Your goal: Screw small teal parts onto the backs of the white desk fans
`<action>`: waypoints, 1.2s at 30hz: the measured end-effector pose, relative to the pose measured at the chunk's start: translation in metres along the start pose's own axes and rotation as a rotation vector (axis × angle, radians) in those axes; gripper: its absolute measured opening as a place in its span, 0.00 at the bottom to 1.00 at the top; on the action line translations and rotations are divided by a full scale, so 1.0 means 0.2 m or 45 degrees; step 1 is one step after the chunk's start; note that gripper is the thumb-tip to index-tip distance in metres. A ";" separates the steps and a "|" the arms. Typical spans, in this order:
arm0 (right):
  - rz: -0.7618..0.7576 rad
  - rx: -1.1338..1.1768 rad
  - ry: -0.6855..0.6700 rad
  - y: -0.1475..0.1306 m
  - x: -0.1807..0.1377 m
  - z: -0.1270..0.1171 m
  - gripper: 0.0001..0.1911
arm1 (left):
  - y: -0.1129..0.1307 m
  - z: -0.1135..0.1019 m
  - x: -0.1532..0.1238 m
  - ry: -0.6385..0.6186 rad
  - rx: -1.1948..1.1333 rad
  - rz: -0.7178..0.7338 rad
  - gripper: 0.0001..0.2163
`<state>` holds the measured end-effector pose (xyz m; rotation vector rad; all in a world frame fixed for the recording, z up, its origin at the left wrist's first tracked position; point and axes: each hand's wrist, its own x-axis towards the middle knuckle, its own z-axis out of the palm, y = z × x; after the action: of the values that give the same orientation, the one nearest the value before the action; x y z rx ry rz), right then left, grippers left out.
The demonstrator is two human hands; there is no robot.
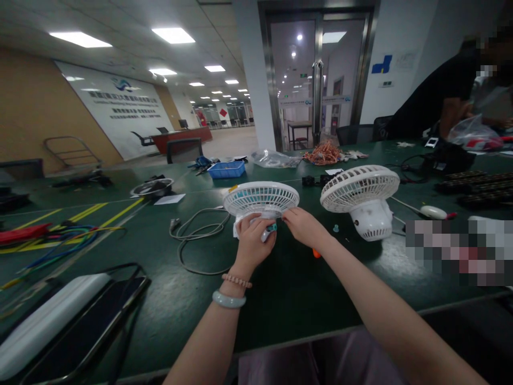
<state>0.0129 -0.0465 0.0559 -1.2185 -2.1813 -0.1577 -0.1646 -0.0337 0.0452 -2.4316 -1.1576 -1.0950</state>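
Note:
A white fan (260, 195) rests face-up on the green table, its round grille tilted slightly and blue blades showing through. My left hand (254, 240) is wrapped round the fan's motor housing, beneath the grille. By its thumb shows a small teal piece (272, 228). At the grille's lower right edge, my right hand (300, 222) is closed in a pinch; what its fingertips hold is hidden. A grey power cord (196, 235) loops left of the fan. A second white fan (360, 190) stands to the right.
An orange handle (316, 253) lies partly behind my right forearm, with a small teal cap (335, 228) beyond it. Farther back are a blue tray (226, 170), a plastic bag (274, 159) and a copper wire heap (323, 153). A person in black (436, 96) works at right.

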 end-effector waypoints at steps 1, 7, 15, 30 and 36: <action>-0.009 0.065 0.041 0.00 0.00 0.01 0.09 | 0.00 0.00 0.00 0.006 0.000 -0.003 0.09; 0.050 0.471 0.212 0.02 0.00 0.10 0.05 | 0.00 0.01 0.00 0.046 -0.010 -0.006 0.09; 0.139 0.725 0.341 0.02 0.02 0.11 0.05 | -0.01 0.00 0.00 0.058 -0.011 -0.012 0.09; 0.226 0.891 0.257 0.01 0.01 0.15 0.05 | -0.01 0.01 0.00 0.078 -0.006 -0.024 0.09; 0.240 0.944 0.258 0.00 0.02 0.15 0.05 | -0.01 0.01 0.00 0.093 0.009 -0.012 0.09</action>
<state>-0.0018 -0.0318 0.0335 -0.9096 -1.6893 0.5380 -0.1651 -0.0302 0.0432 -2.3623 -1.1489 -1.1705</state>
